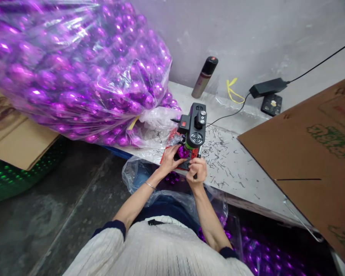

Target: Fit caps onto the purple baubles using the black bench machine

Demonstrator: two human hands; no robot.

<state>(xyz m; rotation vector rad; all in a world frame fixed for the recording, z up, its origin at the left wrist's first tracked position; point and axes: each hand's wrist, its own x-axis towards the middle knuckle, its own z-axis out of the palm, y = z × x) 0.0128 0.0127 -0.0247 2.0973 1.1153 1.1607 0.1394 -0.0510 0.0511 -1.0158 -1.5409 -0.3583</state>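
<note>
Pale table (pixel 263 188): black machine (pixel 197 123), scattered dark bits (pixel 218 152), bottle (pixel 203 79).

Ball (pixel 183 151): glossy purple, at tabletop's (pixel 248 182) near edge
Machine (pixel 197 125): black, red switch (pixel 184 124), green band (pixel 188 146)
Bottle (pixel 204 77): black over grey, far edge
Carton (pixel 299 161): brown, green print (pixel 330 140)
Shirt (pixel 161 251): white, navy cuffs (pixel 116 227)

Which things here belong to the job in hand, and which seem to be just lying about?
In the job:
- ball, at the left hand
- machine, its handle in the right hand
- adapter, corded to the machine
- bag of similar balls, likely

Apparently lying about:
- bottle
- yellow strip
</note>
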